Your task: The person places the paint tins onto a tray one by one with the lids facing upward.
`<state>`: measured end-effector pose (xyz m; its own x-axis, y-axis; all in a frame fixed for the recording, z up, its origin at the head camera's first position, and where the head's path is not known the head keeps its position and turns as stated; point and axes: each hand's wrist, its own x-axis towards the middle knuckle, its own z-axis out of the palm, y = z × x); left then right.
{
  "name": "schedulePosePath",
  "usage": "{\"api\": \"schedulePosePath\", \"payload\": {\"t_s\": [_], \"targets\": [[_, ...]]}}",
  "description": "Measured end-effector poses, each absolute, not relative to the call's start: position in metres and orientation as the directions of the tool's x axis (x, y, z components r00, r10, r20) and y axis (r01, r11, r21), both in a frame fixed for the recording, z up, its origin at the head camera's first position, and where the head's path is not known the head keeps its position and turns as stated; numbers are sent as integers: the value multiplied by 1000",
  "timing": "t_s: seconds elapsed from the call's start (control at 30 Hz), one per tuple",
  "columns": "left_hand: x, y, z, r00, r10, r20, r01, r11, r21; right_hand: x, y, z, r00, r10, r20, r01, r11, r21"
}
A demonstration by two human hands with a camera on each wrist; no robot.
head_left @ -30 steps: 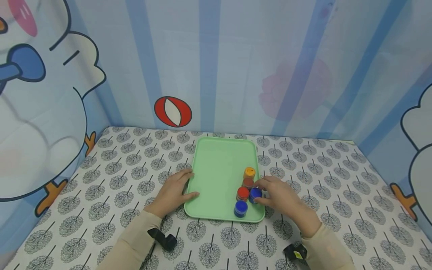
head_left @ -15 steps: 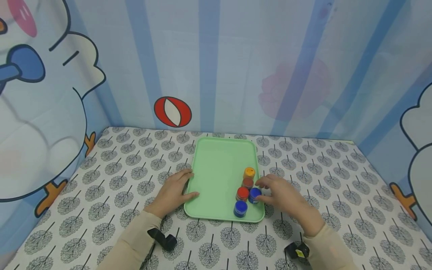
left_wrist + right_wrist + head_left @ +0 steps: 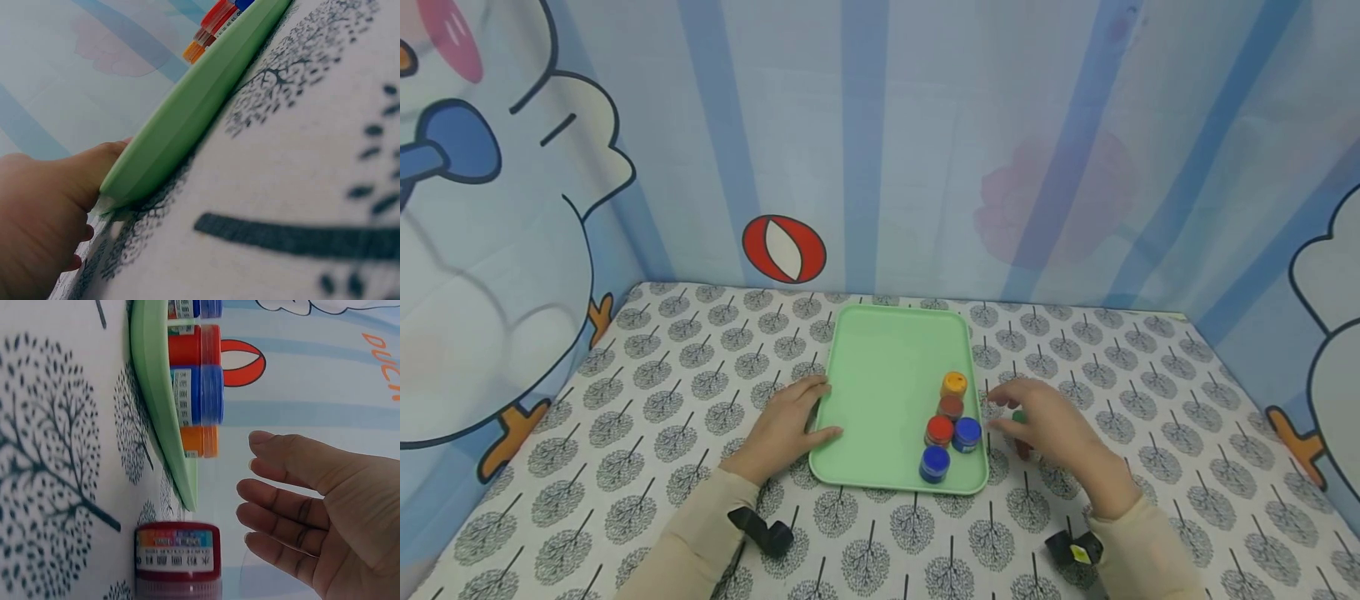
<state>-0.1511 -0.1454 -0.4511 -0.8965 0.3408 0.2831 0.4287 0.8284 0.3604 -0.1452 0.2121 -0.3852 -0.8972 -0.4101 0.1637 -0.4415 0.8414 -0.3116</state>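
My left hand rests at the left rim of a light green tray, its thumb over the edge. Inside the tray's right side stand several small paint jars: an orange jar, a brown jar, a red jar and two blue-capped jars, one right and one front. My right hand hovers beside the tray with loosely bent fingers, holding nothing. Below it, a dark red paint jar lies on its side on the cloth; the hand partly hides it and something green in the head view.
A white cloth with dark tree prints covers the table. Behind it hangs a blue striped backdrop with cartoon figures. Black wrist cameras sit on the left sleeve and the right sleeve.
My right hand has let go of the right blue jar and moved right, off the tray. Green and dark red parts now show beneath it. The left hand and tray have stayed still.
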Motion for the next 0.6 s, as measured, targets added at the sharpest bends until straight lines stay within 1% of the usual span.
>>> {"api": "schedulePosePath", "payload": {"t_s": [0.1, 0.37, 0.6], "targets": [[-151, -146, -451, -897, 341, 281, 429, 827, 364, -147, 218, -384, -899, -403, 173, -439, 839, -321], [-151, -146, -452, -898, 339, 282, 427, 824, 371, -153, 233, -386, -933, -331, 142, -361, 865, -350], [-151, -146, -451, -899, 340, 277, 426, 827, 368, -155, 242, -388, -939, -318, 133, -344, 867, -361]]}}
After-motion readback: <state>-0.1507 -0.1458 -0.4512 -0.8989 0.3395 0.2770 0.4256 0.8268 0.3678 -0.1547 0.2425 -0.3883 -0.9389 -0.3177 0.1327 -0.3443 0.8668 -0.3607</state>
